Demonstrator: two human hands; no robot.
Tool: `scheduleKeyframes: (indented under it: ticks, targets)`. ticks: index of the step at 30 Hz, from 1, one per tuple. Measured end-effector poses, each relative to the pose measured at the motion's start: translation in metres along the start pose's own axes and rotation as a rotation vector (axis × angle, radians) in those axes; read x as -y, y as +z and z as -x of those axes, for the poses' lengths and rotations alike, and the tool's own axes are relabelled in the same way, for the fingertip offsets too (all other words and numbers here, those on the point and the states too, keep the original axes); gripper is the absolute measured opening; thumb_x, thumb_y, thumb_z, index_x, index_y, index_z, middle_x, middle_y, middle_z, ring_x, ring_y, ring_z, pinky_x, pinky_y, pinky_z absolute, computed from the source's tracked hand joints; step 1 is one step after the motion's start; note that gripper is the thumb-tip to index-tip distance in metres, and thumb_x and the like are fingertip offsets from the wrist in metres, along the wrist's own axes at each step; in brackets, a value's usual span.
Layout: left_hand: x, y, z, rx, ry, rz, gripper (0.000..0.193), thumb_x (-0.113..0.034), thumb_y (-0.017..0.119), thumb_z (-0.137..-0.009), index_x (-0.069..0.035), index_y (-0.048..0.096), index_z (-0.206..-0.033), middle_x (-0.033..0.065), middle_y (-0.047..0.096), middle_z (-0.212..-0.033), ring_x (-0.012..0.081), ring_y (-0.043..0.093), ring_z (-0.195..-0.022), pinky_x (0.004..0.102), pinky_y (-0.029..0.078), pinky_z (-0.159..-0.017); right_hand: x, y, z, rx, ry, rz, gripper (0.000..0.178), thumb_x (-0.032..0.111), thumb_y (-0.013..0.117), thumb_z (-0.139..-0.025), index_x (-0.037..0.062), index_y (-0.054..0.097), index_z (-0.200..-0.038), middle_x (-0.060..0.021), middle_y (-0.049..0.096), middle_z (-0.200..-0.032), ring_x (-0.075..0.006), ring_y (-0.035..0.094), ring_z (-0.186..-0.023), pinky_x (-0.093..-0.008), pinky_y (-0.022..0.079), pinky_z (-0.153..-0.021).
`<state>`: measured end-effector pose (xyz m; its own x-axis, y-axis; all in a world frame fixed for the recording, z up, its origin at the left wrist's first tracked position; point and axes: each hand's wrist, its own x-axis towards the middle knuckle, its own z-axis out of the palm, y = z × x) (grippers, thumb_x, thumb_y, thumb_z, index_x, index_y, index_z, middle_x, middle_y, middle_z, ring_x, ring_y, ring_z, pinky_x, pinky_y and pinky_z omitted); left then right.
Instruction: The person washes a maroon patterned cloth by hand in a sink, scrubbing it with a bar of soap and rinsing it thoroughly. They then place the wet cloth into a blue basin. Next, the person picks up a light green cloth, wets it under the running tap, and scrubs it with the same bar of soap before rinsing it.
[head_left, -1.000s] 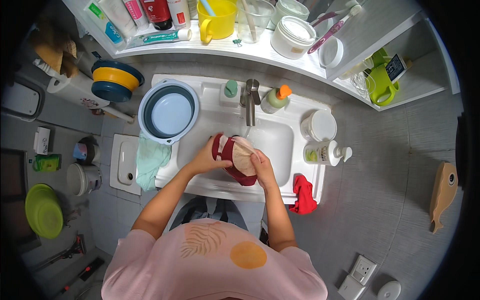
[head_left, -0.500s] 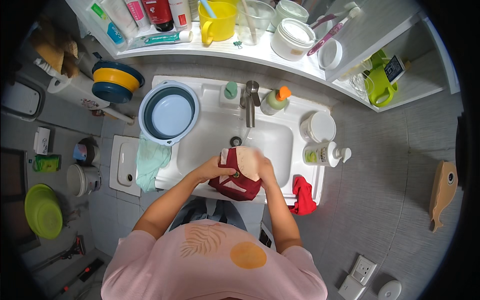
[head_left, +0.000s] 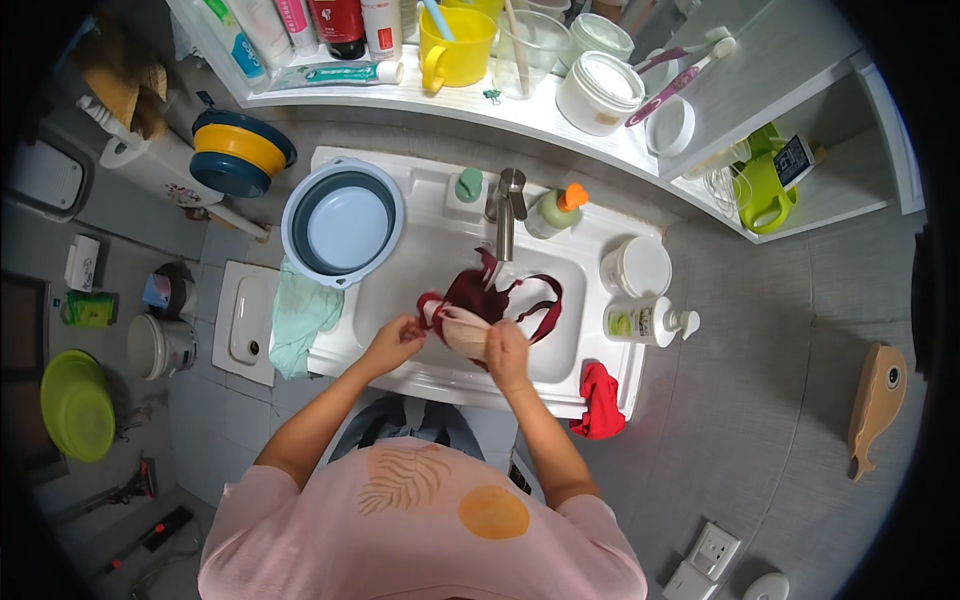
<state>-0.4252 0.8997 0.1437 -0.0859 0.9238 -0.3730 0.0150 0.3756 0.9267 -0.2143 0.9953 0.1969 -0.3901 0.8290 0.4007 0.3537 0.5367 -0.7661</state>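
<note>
A dark red cloth piece with a pale cream side and trailing straps (head_left: 475, 295) hangs spread over the front of the white sink (head_left: 385, 265). Its far part and a looped strap lie in the basin, under the metal faucet (head_left: 505, 225). My left hand (head_left: 403, 338) pinches its left edge. Fingers closed, my right hand (head_left: 507, 352) grips the cream part at the right. What kind of garment or cloth this is, I cannot make out. A bright red cloth (head_left: 600, 402) drapes over the sink's front right corner, apart from my right hand.
A blue basin (head_left: 345, 222) sits on the sink's left rim above a mint cloth (head_left: 303, 320). Soap pump bottles (head_left: 555, 212) stand behind; a white jar (head_left: 637, 267) and lotion bottle (head_left: 640, 322) stand right. Overhead juts a shelf (head_left: 400, 95) of toiletries.
The dark red cloth has gone from a bundle at the sink's front edge to spread out, its straps reaching under the faucet. My right hand has moved left and slightly nearer; the view has shifted slightly.
</note>
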Motion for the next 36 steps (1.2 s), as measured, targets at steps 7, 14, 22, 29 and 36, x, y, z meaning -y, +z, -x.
scheduleKeyframes:
  ticks: [7,14,22,29,36]
  targets:
    - [0.037,-0.016,0.057,-0.015,-0.166,0.027,0.022,-0.006,0.058,-0.082,0.0,0.055,-0.103,0.0058,0.06,-0.091,0.0115,0.057,-0.084,0.0242,0.046,-0.077,-0.079,0.062,0.036,-0.078,0.467,-0.17,0.031,0.021,0.042,-0.093,-0.0054,0.056,-0.083,-0.0128,0.056,-0.067,-0.0161,0.05,-0.066,-0.0314,0.042,-0.062]
    - [0.002,-0.02,0.064,-0.082,-0.113,0.134,0.019,-0.006,0.056,-0.084,0.0,0.055,-0.101,0.0056,0.06,-0.091,0.0114,0.058,-0.084,0.0237,0.046,-0.077,-0.134,0.022,-0.014,0.082,0.794,0.381,0.035,0.027,0.039,-0.092,-0.0042,0.056,-0.096,-0.0253,0.061,-0.087,-0.0402,0.058,-0.08,-0.041,0.046,-0.074]
    - [-0.012,-0.027,0.067,-0.054,-0.095,0.036,0.019,-0.009,0.057,-0.084,-0.002,0.055,-0.102,0.0041,0.06,-0.091,0.0102,0.057,-0.084,0.0234,0.045,-0.075,-0.05,-0.02,-0.012,0.42,1.2,-1.186,0.018,0.014,0.055,-0.085,0.0024,0.058,-0.098,-0.0135,0.06,-0.093,-0.0243,0.058,-0.096,-0.0348,0.049,-0.077]
    - [0.003,-0.024,0.076,0.045,-0.107,0.064,0.021,-0.016,0.059,-0.083,-0.005,0.057,-0.101,0.0002,0.057,-0.081,0.0075,0.052,-0.07,0.0226,0.046,-0.055,0.077,-0.082,-0.087,0.247,0.125,-0.046,0.014,0.0,0.059,-0.074,0.0003,0.061,-0.088,-0.014,0.063,-0.088,-0.0268,0.062,-0.08,-0.0329,0.048,-0.073]
    - [-0.006,-0.026,0.081,0.072,-0.148,0.021,0.02,-0.011,0.058,-0.084,-0.003,0.056,-0.102,0.003,0.06,-0.088,0.0099,0.056,-0.081,0.0239,0.045,-0.071,0.138,-0.149,-0.264,-0.124,-0.489,0.447,0.032,0.003,0.056,-0.077,0.0027,0.048,-0.108,-0.0131,0.062,-0.097,-0.033,0.057,-0.092,-0.0403,0.04,-0.087]
